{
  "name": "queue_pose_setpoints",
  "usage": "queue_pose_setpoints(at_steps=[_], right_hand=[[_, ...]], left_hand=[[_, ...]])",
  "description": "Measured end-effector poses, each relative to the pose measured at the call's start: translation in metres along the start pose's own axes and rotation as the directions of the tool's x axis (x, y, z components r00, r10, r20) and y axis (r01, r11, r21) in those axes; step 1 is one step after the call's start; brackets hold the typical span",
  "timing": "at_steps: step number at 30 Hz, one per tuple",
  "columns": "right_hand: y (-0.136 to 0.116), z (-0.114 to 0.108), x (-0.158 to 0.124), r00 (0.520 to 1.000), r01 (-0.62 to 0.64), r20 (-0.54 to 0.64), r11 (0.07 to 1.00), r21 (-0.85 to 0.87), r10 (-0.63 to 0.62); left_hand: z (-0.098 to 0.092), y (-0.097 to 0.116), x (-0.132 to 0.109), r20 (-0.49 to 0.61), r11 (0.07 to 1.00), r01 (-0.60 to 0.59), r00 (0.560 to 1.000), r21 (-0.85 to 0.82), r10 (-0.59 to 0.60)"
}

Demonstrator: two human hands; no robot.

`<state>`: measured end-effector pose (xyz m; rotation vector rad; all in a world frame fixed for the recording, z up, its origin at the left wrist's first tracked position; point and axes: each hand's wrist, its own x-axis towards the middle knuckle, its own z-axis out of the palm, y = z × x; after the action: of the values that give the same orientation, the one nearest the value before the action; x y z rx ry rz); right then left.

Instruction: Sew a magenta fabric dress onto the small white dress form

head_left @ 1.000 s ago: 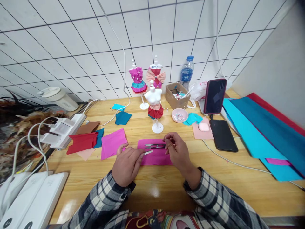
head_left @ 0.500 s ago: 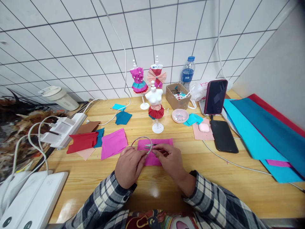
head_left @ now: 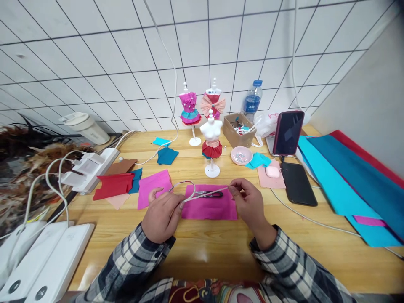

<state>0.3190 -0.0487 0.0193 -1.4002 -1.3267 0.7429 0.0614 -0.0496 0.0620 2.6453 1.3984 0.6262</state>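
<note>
Cloth pieces lay at the left of the wooden table (head_left: 221, 252): a red piece (head_left: 113, 185) and a light pink piece (head_left: 154, 187), both flat and apart from the hands.

Left hand (head_left: 162, 214): fingers curled, thumb and forefinger pinched on one end of a thin white band (head_left: 186, 182). The band rose into a loop just above this hand, then ran in a straight stretch to the right.

Magenta cloth (head_left: 210, 208): it lay flat between the two hands, under the band. No cut, fold or stitch showed on it. A pair of thread snips (head_left: 210, 194) rested on its upper edge, held by neither hand.

Behind the cloth, a white dress form (head_left: 211, 139) wore a red skirt only, its upper part bare. The two forms behind it (head_left: 189, 107) were fully dressed.

Right hand (head_left: 249, 204): fingers closed, tips pinched on the other end of the band, just past the cloth's right edge.

Status, as judged: the band was drawn out between the hands but not joined to the cloth, so work on this piece appeared to be at an early stage. Blue sheets (head_left: 347, 168) at the far right lay uncut.
</note>
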Motion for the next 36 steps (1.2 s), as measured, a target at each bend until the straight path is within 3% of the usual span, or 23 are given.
queue_pose_setpoints(at_steps=[7, 16, 18, 22, 24, 27, 30, 33, 34, 36], right_hand=[[-0.014, -0.006, -0.018, 0.964, 0.261, -0.01, 0.959, -0.114, -0.264], [-0.016, -0.006, -0.022, 0.964, 0.252, -0.052, 0.96, -0.124, -0.26], [-0.019, -0.006, -0.026, 0.928, 0.355, -0.048, 0.918, -0.178, -0.369], [-0.024, -0.005, -0.038, 0.753, 0.64, 0.032, 0.721, -0.266, -0.657], [-0.026, -0.006, -0.042, 0.711, 0.685, 0.049, 0.675, -0.273, -0.702], [-0.027, -0.014, -0.045, 0.733, 0.624, -0.083, 0.717, -0.312, -0.675], [-0.028, -0.031, -0.043, 0.823, 0.436, -0.226, 0.835, -0.337, -0.521], [-0.029, -0.045, -0.039, 0.942, 0.271, -0.116, 0.917, -0.292, -0.315], [-0.03, -0.048, -0.038, 0.961, 0.237, -0.072, 0.933, -0.272, -0.265], [-0.036, -0.051, -0.036, 0.975, 0.213, -0.013, 0.943, -0.255, -0.223]], left_hand=[[-0.001, -0.005, -0.002, -0.029, 0.991, 0.082, 0.996, -0.106, -0.086], [0.0, -0.007, -0.006, 0.024, 0.985, 0.071, 0.997, -0.16, -0.068], [0.003, -0.009, -0.005, -0.018, 0.975, 0.117, 0.992, -0.188, -0.122], [0.009, -0.011, 0.0, -0.104, 0.925, 0.217, 0.96, -0.311, -0.26], [0.01, -0.012, 0.003, -0.106, 0.902, 0.239, 0.95, -0.361, -0.294], [0.005, -0.024, 0.009, -0.122, 0.863, 0.322, 0.911, -0.39, -0.394], [-0.001, -0.055, 0.021, -0.222, 0.842, 0.423, 0.833, -0.335, -0.507], [-0.001, -0.091, 0.042, -0.169, 0.95, 0.29, 0.937, -0.112, -0.306], [0.001, -0.099, 0.049, -0.103, 0.969, 0.24, 0.964, -0.05, -0.244], [0.003, -0.104, 0.062, -0.037, 0.979, 0.204, 0.978, -0.001, -0.204]])
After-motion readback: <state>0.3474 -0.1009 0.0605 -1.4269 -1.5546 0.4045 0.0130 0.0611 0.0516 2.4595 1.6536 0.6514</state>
